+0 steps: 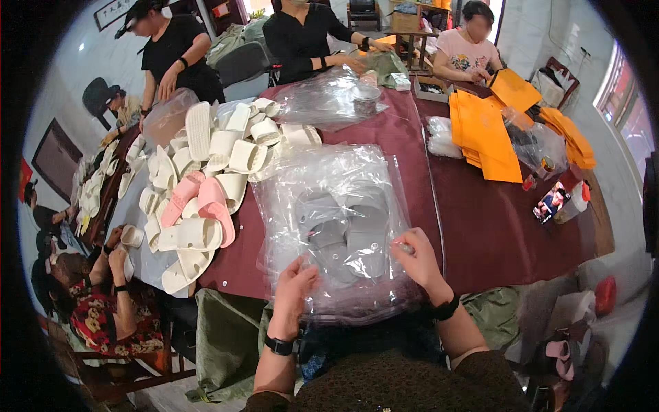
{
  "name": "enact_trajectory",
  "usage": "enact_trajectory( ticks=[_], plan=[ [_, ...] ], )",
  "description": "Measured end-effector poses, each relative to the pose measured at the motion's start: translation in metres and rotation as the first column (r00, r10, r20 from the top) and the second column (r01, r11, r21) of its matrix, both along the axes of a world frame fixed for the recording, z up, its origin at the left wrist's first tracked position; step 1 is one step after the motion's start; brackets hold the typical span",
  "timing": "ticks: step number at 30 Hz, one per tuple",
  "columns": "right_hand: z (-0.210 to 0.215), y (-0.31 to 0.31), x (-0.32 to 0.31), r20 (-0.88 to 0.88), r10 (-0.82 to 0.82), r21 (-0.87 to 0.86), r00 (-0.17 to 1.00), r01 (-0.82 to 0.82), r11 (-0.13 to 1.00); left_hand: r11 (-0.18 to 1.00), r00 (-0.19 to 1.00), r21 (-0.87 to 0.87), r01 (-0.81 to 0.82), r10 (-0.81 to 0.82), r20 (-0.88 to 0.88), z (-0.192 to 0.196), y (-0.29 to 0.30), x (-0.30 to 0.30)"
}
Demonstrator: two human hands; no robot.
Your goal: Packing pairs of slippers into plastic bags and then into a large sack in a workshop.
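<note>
the long table (480,226) with a dark red cover was the biggest thing, and it went from the near edge away to the far side where several other people sat and stood at work. on its left part lay a big heap of cream slippers (206,158), and two pink slippers (202,202) lay on the near side of this heap, touching the cream ones. on the right part of the table was a stack of orange flat bags (484,137), and near it, toward the right edge, a phone (550,202) with a lit screen. at the far middle of the table lay another loose bundle of clear plastic (322,99). just in front of the person, at the near edge of the table, a pile of clear plastic bags (329,185) was spread, and a pair of grey slippers (347,237) lay inside the top bag, side by side. the left hand (294,285) gripped the near edge of this bag at its lower left, with the fingers bent on the plastic. the right hand (415,259) pinched the bag at its right side, beside the grey pair; something small showed between the fingertips, but i could not tell what it was. both wrists had a black band.
</note>
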State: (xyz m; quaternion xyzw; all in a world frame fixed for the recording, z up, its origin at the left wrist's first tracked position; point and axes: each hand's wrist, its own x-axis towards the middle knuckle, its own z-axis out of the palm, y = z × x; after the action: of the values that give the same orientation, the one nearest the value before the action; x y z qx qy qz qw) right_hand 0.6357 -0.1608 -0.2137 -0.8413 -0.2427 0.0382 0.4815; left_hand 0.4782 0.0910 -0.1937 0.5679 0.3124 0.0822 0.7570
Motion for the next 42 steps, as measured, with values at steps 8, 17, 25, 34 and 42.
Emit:
enact_trajectory(
  ticks=[8,17,25,34,42],
  plan=[
    [0.034,0.018,-0.013,-0.527,0.402,0.748,0.749,0.184,0.637,0.932,0.979,-0.308,-0.191,0.202,0.006,0.066,-0.043,-0.004],
    [0.031,0.038,-0.049,0.011,0.452,0.526,0.892,-0.390,0.756,0.946,0.999,-0.325,0.008,0.003,0.032,0.017,-0.036,-0.002],
    [0.024,0.043,-0.030,0.199,0.213,0.023,0.957,-0.222,0.975,0.893,0.962,-0.435,-0.117,0.210,0.172,0.054,-0.006,-0.062],
    [-0.019,0.038,-0.030,0.340,0.350,-0.464,0.873,-0.168,0.870,0.935,0.940,0.326,-0.142,0.230,-0.250,0.138,0.083,-0.241],
    [-0.020,0.041,-0.033,0.348,0.339,-0.441,0.874,-0.166,0.882,0.732,0.611,0.586,0.348,0.298,-0.734,0.081,0.109,-0.323]
  ],
)
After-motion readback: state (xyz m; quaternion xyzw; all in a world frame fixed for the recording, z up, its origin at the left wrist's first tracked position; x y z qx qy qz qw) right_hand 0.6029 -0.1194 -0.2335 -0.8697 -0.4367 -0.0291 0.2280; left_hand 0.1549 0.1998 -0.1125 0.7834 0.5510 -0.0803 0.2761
